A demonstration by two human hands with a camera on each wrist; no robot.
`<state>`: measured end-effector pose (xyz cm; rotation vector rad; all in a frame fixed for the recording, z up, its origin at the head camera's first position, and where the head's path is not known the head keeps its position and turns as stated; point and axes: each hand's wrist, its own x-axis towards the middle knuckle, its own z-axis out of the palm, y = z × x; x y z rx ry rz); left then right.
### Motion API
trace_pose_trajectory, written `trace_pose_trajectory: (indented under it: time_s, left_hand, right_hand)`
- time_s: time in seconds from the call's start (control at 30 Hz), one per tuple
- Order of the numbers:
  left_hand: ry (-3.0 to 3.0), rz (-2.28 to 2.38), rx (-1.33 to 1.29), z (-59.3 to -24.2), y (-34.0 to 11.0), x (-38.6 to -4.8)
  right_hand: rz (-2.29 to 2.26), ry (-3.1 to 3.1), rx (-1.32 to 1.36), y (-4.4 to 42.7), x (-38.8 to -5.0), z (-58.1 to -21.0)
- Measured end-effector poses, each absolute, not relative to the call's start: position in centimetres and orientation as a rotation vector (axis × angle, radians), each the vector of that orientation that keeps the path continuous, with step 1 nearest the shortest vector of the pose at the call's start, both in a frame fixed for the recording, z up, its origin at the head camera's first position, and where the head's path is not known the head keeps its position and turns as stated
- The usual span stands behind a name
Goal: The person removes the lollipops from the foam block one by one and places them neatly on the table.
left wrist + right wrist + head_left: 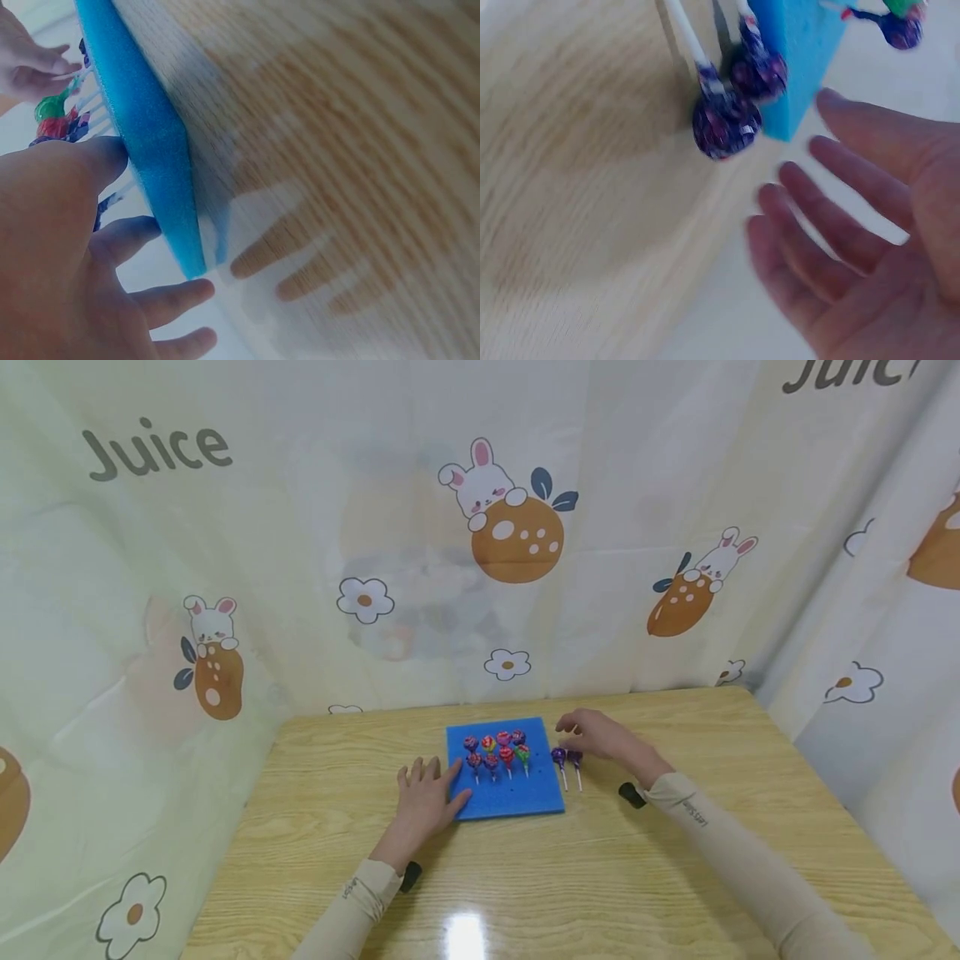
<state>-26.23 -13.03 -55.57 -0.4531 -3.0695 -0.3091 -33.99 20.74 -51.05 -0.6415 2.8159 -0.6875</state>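
Observation:
Several wrapped lollipops stand in two rows on a blue foam board [528, 800], among them a green lollipop [522, 750] and a red lollipop [507, 755]. My left hand [425, 797] rests at the board's left edge, its thumb and forefinger touching the foam and its fingers spread. Two purple lollipops lie on the table just right of the board: one lollipop [724, 124] and its neighbour [759, 73]. Over their heads hovers my right hand [597, 735], fingers relaxed and apart. In the right wrist view it holds nothing.
The wooden table [570, 885] runs back to a patterned curtain [420, 527], which also hangs along both sides. Small holes show in the foam's right part and near its front. A dark wrist camera [632, 795] sits under the right wrist.

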Motion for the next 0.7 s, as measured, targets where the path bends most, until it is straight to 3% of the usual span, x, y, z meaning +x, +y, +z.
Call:
trace_pose_trajectory:
  time_s: [0.47,0.7]
  left_hand:
    - [-3.070,-0.285,-0.452,-55.1,-13.0,-26.0]
    - [-3.068,-0.268,-0.448,-54.9,-12.9,-25.8]
  right_hand:
    - [-0.508,3.062,-1.468,16.3,-33.3,-51.3]
    - [-0.372,3.085,-1.572,15.8,-33.6,-51.9]
